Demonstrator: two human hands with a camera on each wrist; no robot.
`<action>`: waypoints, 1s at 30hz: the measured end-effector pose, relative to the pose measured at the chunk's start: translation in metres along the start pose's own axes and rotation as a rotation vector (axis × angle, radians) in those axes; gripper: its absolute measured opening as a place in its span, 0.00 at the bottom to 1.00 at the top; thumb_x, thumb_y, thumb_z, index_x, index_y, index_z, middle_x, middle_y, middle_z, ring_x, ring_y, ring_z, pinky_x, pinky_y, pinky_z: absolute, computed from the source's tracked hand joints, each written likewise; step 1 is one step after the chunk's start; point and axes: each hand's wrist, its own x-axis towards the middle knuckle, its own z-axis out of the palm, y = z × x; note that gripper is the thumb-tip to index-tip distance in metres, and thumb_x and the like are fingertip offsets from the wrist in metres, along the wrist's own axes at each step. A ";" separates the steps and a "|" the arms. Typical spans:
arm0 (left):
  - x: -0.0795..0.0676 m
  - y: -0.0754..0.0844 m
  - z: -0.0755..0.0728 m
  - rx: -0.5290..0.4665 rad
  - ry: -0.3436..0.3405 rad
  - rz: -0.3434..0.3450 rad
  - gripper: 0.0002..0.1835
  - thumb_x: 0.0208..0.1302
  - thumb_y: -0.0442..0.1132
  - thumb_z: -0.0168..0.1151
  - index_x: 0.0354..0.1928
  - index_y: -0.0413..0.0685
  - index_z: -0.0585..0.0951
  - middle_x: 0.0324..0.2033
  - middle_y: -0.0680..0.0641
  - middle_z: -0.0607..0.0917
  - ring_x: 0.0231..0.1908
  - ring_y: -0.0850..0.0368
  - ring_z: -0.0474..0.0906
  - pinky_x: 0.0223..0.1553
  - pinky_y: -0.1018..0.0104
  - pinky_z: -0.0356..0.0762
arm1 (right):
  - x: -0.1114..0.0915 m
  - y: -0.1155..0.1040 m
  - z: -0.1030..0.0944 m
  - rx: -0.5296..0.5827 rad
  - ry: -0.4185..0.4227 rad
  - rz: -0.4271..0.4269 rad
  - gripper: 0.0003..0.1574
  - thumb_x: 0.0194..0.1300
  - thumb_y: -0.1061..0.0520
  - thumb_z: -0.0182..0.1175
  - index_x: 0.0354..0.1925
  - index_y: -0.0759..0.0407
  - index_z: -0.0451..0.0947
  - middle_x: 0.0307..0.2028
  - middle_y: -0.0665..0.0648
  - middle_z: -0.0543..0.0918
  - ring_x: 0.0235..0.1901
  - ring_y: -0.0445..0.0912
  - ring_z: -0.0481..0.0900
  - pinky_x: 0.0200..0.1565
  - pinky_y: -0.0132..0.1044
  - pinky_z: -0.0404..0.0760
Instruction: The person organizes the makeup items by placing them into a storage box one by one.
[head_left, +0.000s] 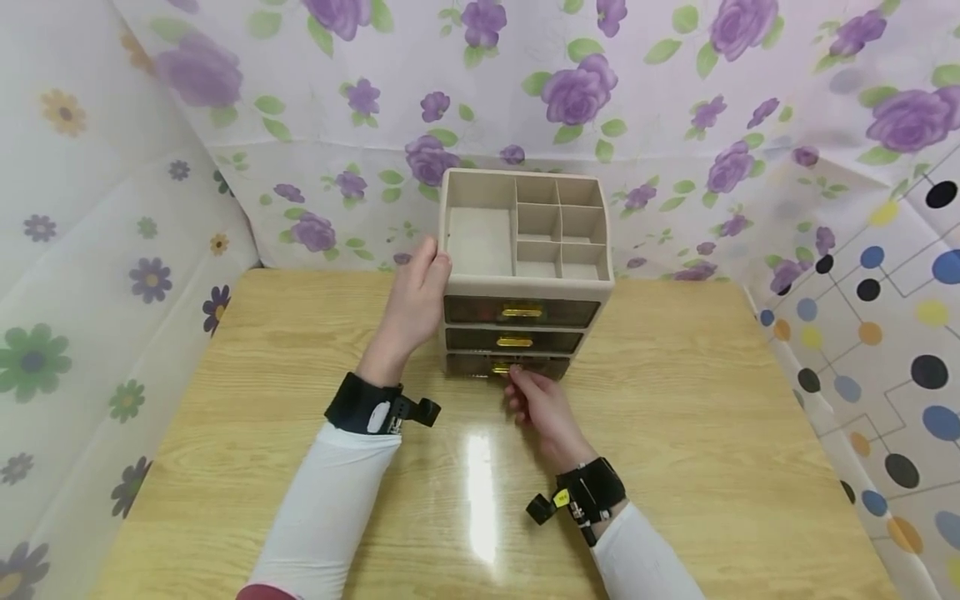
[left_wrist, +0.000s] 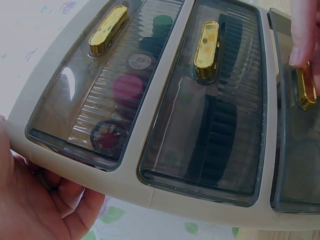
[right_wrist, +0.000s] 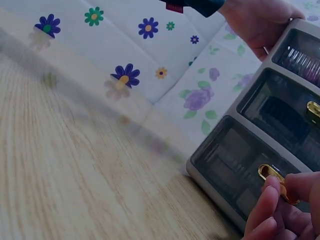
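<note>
A beige desktop organizer with three smoky, see-through drawers stands upright on the wooden table. My left hand rests against its left side near the top corner, fingers along the side wall in the left wrist view. Thumb and fingers of my right hand pinch the gold handle of the bottom drawer. That drawer's front stands slightly out from the frame in the left wrist view. Above it are the middle drawer, with dark contents, and the top drawer, holding small colored round items.
The organizer's open top has one large compartment and several small ones. Floral cloth hangs behind the wooden table, with patterned cloth on both sides. A black strap camera sits on each wrist.
</note>
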 end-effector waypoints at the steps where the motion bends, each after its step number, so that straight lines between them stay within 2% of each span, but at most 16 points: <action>1: 0.000 0.000 0.001 0.002 -0.001 -0.002 0.17 0.85 0.49 0.38 0.38 0.46 0.63 0.27 0.46 0.61 0.24 0.50 0.56 0.29 0.58 0.57 | 0.001 0.000 -0.001 -0.003 -0.001 0.000 0.28 0.82 0.44 0.60 0.51 0.71 0.81 0.33 0.52 0.83 0.28 0.40 0.76 0.27 0.28 0.73; 9: -0.003 -0.003 0.000 0.001 0.001 -0.013 0.17 0.85 0.50 0.37 0.39 0.46 0.64 0.28 0.46 0.61 0.25 0.49 0.57 0.30 0.56 0.58 | 0.003 0.007 -0.002 -0.003 -0.025 -0.004 0.29 0.80 0.42 0.61 0.55 0.69 0.82 0.34 0.52 0.82 0.29 0.41 0.76 0.27 0.28 0.74; 15: -0.002 -0.004 -0.003 -0.009 0.007 -0.020 0.17 0.85 0.51 0.38 0.40 0.45 0.65 0.27 0.46 0.60 0.25 0.49 0.57 0.30 0.56 0.58 | 0.006 0.008 0.001 -0.017 -0.012 -0.032 0.30 0.81 0.41 0.61 0.55 0.68 0.82 0.35 0.52 0.82 0.29 0.40 0.75 0.27 0.28 0.74; 23: -0.005 -0.005 -0.006 -0.008 0.007 -0.041 0.17 0.85 0.51 0.37 0.41 0.46 0.65 0.26 0.47 0.61 0.23 0.50 0.57 0.28 0.57 0.58 | 0.007 0.012 0.002 0.023 -0.028 -0.025 0.30 0.80 0.42 0.62 0.56 0.69 0.83 0.33 0.52 0.82 0.27 0.40 0.76 0.27 0.29 0.76; 30: -0.005 -0.003 -0.008 -0.013 0.001 -0.022 0.17 0.85 0.51 0.37 0.39 0.46 0.63 0.26 0.46 0.61 0.23 0.49 0.57 0.28 0.58 0.58 | 0.007 0.013 0.004 0.036 -0.033 -0.024 0.28 0.80 0.43 0.62 0.56 0.68 0.83 0.33 0.52 0.82 0.27 0.40 0.76 0.27 0.28 0.77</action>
